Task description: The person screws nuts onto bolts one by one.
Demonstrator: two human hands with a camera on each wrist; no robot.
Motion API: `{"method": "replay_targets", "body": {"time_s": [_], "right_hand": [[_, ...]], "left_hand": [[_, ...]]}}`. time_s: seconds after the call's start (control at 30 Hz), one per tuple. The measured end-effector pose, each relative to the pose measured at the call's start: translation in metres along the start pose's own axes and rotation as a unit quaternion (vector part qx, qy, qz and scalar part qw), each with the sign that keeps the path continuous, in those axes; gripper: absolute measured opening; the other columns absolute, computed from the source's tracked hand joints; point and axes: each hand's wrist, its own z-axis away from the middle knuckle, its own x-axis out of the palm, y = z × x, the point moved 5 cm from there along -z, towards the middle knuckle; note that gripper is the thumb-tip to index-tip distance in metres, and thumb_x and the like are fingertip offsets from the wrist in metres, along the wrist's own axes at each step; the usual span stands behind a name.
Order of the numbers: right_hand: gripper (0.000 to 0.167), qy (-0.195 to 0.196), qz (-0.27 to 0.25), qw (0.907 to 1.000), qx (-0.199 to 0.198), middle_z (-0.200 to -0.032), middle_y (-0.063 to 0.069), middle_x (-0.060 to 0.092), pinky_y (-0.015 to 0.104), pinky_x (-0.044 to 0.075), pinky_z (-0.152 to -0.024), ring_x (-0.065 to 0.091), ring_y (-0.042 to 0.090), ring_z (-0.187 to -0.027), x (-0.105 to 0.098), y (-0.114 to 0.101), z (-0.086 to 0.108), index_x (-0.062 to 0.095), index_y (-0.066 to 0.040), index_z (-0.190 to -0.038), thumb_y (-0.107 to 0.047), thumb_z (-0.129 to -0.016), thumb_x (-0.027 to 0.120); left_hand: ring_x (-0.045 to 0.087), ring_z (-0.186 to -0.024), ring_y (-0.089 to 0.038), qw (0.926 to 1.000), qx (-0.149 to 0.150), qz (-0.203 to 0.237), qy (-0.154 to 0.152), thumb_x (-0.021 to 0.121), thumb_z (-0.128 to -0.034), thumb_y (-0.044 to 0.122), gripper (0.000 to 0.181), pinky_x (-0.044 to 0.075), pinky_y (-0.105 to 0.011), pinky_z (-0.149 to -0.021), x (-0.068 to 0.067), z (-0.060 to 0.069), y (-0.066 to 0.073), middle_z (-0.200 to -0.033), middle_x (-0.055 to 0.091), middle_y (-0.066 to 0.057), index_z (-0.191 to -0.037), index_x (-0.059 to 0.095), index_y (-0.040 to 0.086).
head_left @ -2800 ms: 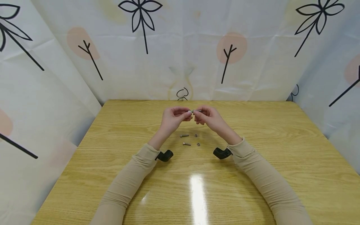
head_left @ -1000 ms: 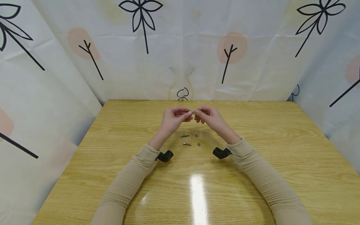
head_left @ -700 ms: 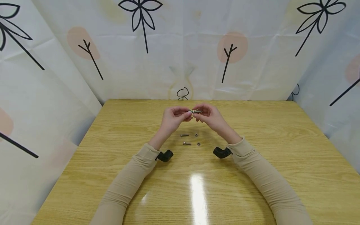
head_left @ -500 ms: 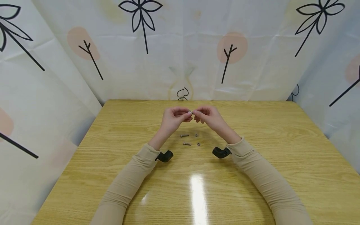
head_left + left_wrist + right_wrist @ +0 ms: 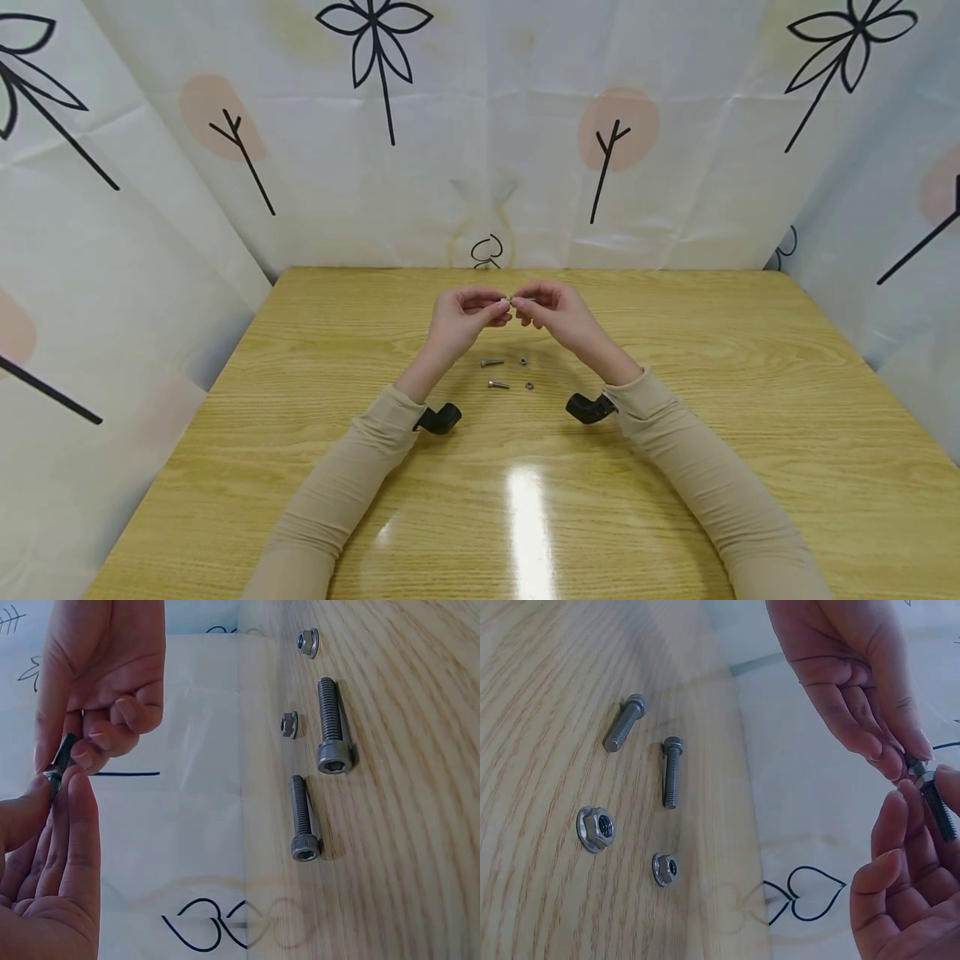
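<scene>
Currently, the left hand [image 5: 459, 318] pinches a grey metal bolt [image 5: 939, 814] above the wood-grain table [image 5: 675, 417], its long axis running left to right, threaded end pointing toward the right palm. Below, two ridged-shank socket-head screws [image 5: 331, 712] lie left of two shiny hexagonal flange nuts [image 5: 597, 829]. Rightmost, the right hand [image 5: 564, 317] grips the fitted nut [image 5: 925, 779] around the shank between thumb and fingertip.

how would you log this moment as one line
left hand: pinches bolt | right hand: pinches nut on bolt shaft | table: two loose bolts, two loose nuts
</scene>
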Motion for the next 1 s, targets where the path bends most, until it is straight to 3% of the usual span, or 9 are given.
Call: {"method": "replay_targets", "body": {"time_s": [0.2,0.33,0.53,0.77,0.9,1.0], "right_hand": [[0.032,-0.01,-0.003,0.9997,0.023,-0.092,0.017,0.065,0.036,0.051,-0.066,0.06,0.028,-0.079,0.0004,0.0039,-0.0011,0.061,0.001,-0.116,-0.024,-0.098,0.059],[0.03,-0.016,-0.007,0.9998,0.011,-0.097,0.017,0.064,0.042,0.051,-0.071,0.058,0.031,-0.082,-0.0001,0.0024,0.0014,0.058,-0.003,-0.121,-0.019,-0.096,0.062],[0.025,-0.01,0.003,0.9999,0.011,-0.092,0.013,0.064,0.046,0.052,-0.071,0.058,0.038,-0.085,-0.0001,0.0025,0.0004,0.064,-0.003,-0.112,-0.023,-0.097,0.06],[0.031,-0.01,-0.011,0.9997,0.019,-0.092,0.015,0.064,0.028,0.051,-0.063,0.059,0.035,-0.083,0.0005,0.0024,0.0007,0.06,-0.002,-0.118,-0.025,-0.097,0.06],[0.029,-0.004,-0.022,0.9997,-0.005,-0.094,0.017,0.063,0.029,0.051,-0.065,0.056,0.039,-0.084,-0.0008,-0.0002,0.0017,0.06,-0.002,-0.12,-0.016,-0.094,0.064],[0.026,0.0,-0.01,0.9999,-0.011,-0.092,0.014,0.063,0.029,0.05,-0.064,0.057,0.037,-0.082,-0.0011,-0.0014,0.0013,0.063,-0.001,-0.115,-0.017,-0.095,0.064]], "left_hand": [[0.07,-0.077,-0.026,1.0,0.005,-0.001,0.003,0.069,-0.0876,0.002,0.018,0.06,-0.042,-0.076,-0.0005,-0.0008,-0.0007,-0.095,0.066,-0.031,-0.101,0.068,-0.009],[0.07,-0.078,-0.027,1.0,0.006,0.005,0.005,0.069,-0.0877,0.002,0.018,0.06,-0.043,-0.077,-0.0016,-0.0008,-0.0001,-0.093,0.067,-0.027,-0.101,0.067,-0.01],[0.07,-0.079,-0.029,1.0,0.005,0.002,0.007,0.07,-0.0873,0.004,0.02,0.06,-0.043,-0.077,-0.0007,-0.0008,0.0014,-0.093,0.068,-0.025,-0.102,0.067,-0.01],[0.068,-0.084,-0.037,0.9999,-0.008,0.008,0.002,0.067,-0.0883,-0.001,0.021,0.057,-0.049,-0.081,0.0002,-0.0008,0.003,-0.098,0.064,-0.033,-0.104,0.065,-0.014],[0.066,-0.086,-0.043,0.9999,-0.008,0.011,0.0,0.064,-0.0887,-0.005,0.02,0.056,-0.053,-0.082,-0.0001,-0.001,0.0039,-0.098,0.063,-0.036,-0.105,0.064,-0.017],[0.068,-0.084,-0.037,1.0,-0.005,0.007,0.0,0.065,-0.0885,-0.004,0.021,0.057,-0.05,-0.081,-0.0001,-0.0011,0.0045,-0.097,0.065,-0.032,-0.105,0.064,-0.016]]}}
